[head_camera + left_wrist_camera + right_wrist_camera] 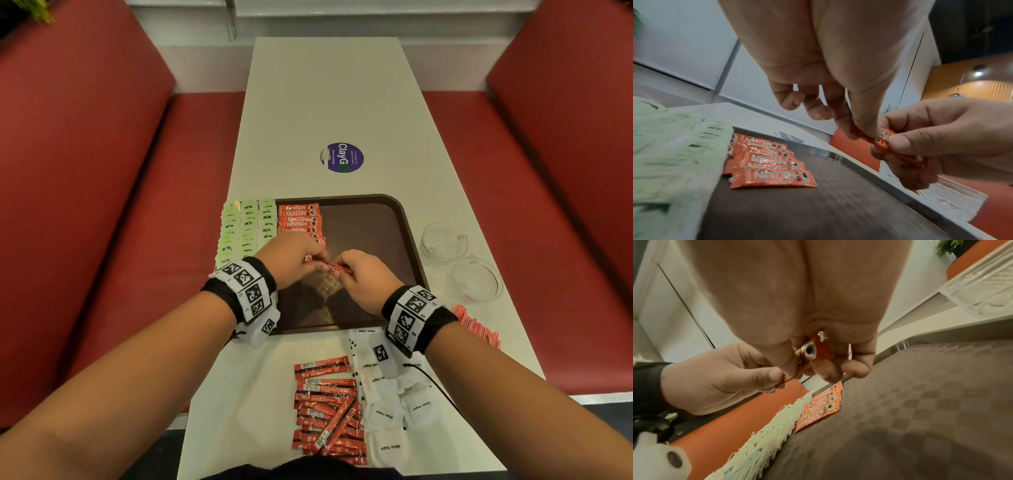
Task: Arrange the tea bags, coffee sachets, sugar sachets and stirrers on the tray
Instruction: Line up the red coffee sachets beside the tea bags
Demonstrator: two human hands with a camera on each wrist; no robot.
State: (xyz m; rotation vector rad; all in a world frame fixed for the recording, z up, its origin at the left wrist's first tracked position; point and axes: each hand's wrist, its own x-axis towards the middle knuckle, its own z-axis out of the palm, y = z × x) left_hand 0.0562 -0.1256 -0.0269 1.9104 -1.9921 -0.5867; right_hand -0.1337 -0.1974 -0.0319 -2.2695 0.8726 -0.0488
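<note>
Brown tray (pixel 394 219) shows me bare floor across its right half; my wrists hide its near-left corner. Green tea bags (pixel 248 222) overlap in three columns on the left, blurred in the left wrist view. Coffee sachets (pixel 300 219) form a column beside them. Only the wrist views show my left hand (pixel 291 260) and right hand (pixel 366 277) each pinching an end of one held sachet (pixel 882 141) above the tray.
</note>
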